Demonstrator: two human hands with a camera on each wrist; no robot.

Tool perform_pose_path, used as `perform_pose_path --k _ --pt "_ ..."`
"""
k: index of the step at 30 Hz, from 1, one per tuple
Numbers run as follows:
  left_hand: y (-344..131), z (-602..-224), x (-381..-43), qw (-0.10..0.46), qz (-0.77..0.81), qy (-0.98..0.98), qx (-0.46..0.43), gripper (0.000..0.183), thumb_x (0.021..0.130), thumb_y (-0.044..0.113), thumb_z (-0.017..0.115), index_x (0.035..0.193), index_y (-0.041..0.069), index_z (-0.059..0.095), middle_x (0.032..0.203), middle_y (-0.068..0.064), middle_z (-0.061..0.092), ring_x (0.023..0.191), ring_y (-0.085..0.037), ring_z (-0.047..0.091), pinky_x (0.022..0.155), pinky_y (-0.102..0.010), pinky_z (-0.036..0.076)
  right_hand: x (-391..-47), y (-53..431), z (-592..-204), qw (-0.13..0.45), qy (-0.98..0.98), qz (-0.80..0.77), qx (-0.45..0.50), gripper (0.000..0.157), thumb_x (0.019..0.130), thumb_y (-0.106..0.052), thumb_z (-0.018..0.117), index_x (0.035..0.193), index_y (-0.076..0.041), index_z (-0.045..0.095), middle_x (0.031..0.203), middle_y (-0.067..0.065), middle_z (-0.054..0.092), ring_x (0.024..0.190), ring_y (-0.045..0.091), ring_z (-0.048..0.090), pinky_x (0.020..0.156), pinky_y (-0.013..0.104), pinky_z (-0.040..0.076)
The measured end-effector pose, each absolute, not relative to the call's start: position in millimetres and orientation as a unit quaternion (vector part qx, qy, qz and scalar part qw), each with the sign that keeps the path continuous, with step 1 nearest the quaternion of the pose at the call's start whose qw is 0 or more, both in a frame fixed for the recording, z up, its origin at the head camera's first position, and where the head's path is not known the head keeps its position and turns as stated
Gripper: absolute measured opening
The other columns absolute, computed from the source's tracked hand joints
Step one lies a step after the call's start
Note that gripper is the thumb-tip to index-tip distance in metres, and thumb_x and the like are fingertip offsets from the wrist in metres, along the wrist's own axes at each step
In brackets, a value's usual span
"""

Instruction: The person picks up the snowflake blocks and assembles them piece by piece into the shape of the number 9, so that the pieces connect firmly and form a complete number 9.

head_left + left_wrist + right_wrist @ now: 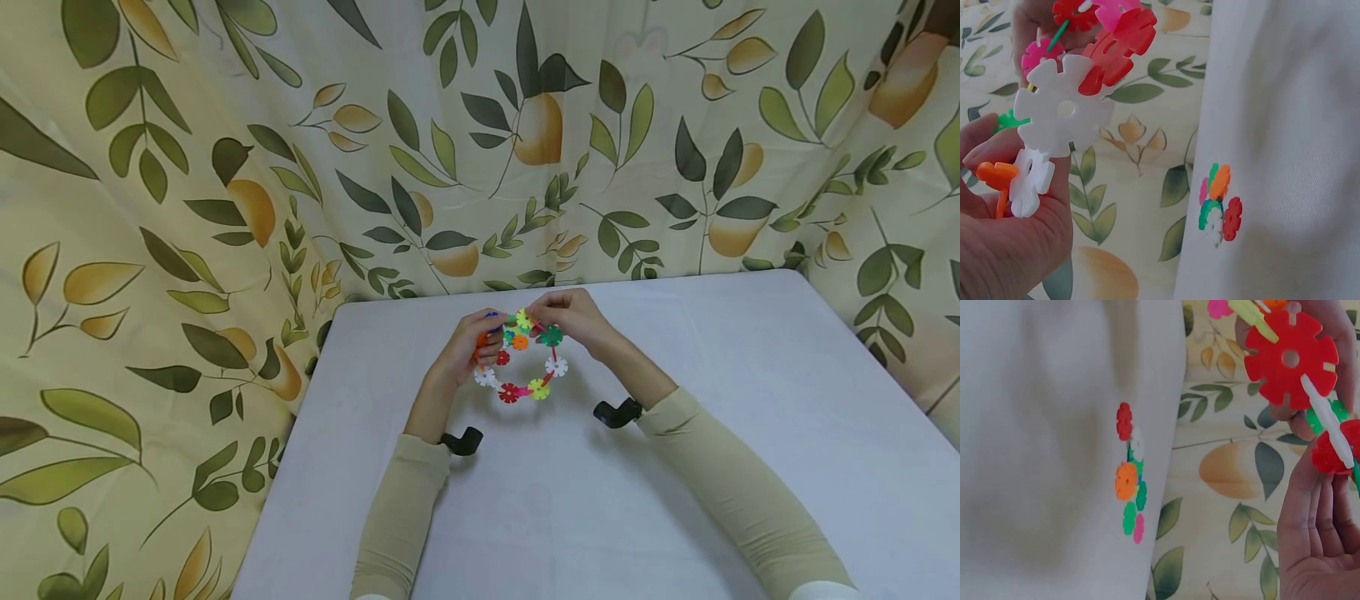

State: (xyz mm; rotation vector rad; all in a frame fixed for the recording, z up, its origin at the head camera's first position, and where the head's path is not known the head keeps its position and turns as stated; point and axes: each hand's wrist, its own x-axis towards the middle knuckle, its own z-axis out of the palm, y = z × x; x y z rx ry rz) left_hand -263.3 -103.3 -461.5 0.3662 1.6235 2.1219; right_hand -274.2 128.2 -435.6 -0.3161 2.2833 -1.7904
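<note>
A ring of linked snowflake discs (pixel 539 388), in red, white, yellow, green and pink plastic, is held up over the table between both hands. My left hand (pixel 467 346) grips the ring's left side, its fingers curled round it near an orange disc (pixel 996 175) and a white disc (pixel 1038 112). At the upper right of the ring, my right hand (pixel 576 317) pinches it with thumb and fingertips, close to a green disc (pixel 552 335). In the right wrist view a red disc (pixel 1272 362) hangs above the right palm. The fingers partly hide the pieces they hold.
A small group of loose discs (pixel 1126 481), orange, red, green, white and pink, lies near the far edge of the white table (pixel 675 350). Behind the table hangs a leaf-patterned curtain (pixel 300 183). Each wrist wears a black camera mount (pixel 617 412).
</note>
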Motion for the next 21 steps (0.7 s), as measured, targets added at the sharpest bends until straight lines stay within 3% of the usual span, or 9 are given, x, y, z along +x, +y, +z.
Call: perform_pose_path --k 3,10,16,21 --pt "-103 -462 -263 0.219 0.765 0.591 0.134 0.019 0.108 0.023 0.052 0.095 0.009 0.05 0.071 0.001 0.038 0.048 -0.009 0.035 0.045 -0.018 0.032 -273 126 -434 0.104 0.778 -0.611 -0.101 0.032 0.104 -0.024 0.065 0.118 0.004 0.072 0.102 0.011 0.076 0.088 0.028 0.076 0.082 0.026 0.058" --pt "-101 -465 -264 0.225 0.761 0.591 0.142 0.018 0.11 0.021 0.049 0.104 0.004 0.049 0.076 -0.001 0.04 0.053 -0.01 0.034 0.046 -0.017 0.032 -270 120 -437 0.086 0.758 -0.639 -0.097 0.025 0.103 -0.016 0.068 0.113 0.006 0.073 0.101 0.01 0.076 0.075 0.017 0.076 0.074 0.029 0.062" --pt "-97 -464 -261 0.244 0.757 0.587 0.151 0.015 0.112 0.022 0.044 0.101 0.012 0.043 0.076 0.002 0.033 0.056 -0.011 0.032 0.048 -0.018 0.033 -268 116 -440 0.073 0.75 -0.651 -0.088 0.02 0.102 -0.009 0.067 0.108 0.009 0.072 0.103 0.014 0.076 0.071 0.017 0.075 0.072 0.031 0.063" --pt "-96 -463 -261 0.246 0.752 0.592 0.157 0.016 0.112 0.023 0.044 0.101 0.012 0.041 0.076 0.002 0.032 0.056 -0.011 0.032 0.049 -0.019 0.033 -267 118 -438 0.073 0.756 -0.644 -0.093 0.02 0.101 -0.01 0.069 0.107 0.008 0.074 0.1 0.014 0.077 0.071 0.019 0.076 0.072 0.033 0.063"
